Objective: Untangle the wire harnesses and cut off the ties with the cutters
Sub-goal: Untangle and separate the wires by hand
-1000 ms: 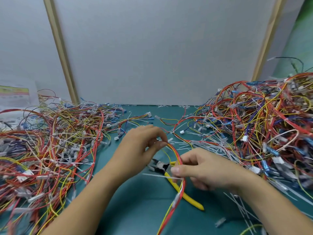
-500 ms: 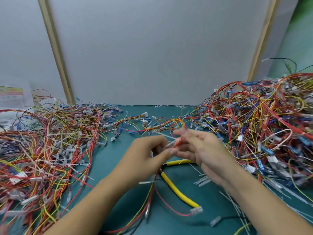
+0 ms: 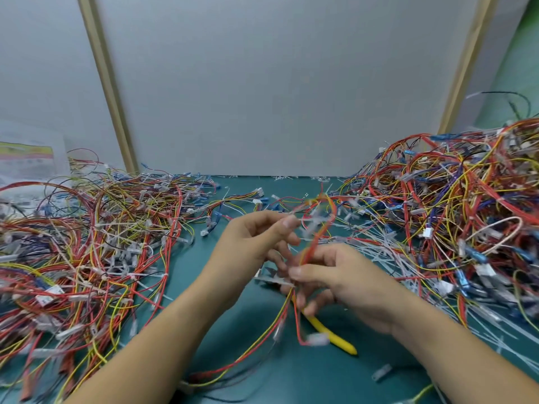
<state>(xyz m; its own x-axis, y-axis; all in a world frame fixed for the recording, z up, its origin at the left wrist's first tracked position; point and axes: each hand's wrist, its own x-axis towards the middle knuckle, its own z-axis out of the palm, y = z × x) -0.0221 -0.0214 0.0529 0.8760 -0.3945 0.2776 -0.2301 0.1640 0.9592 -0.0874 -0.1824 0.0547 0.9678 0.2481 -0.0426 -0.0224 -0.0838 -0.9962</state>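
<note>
While wire piles [image 3: 87,243] are lying on both sides of the mat [image 3: 291,371], your left hand [image 3: 256,243] and right hand [image 3: 347,281] are pinching one looped harness [image 3: 318,236] above the middle; the cutters [image 3: 331,332] are lying beneath, untouched.

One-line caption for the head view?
Left hand and right hand pinch a looped wire harness above yellow-handled cutters lying on the green mat.

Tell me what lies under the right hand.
Yellow-handled cutters lie on the green mat beneath the right hand, which pinches a wire harness. One handle shows; the rest is mostly covered.
</note>
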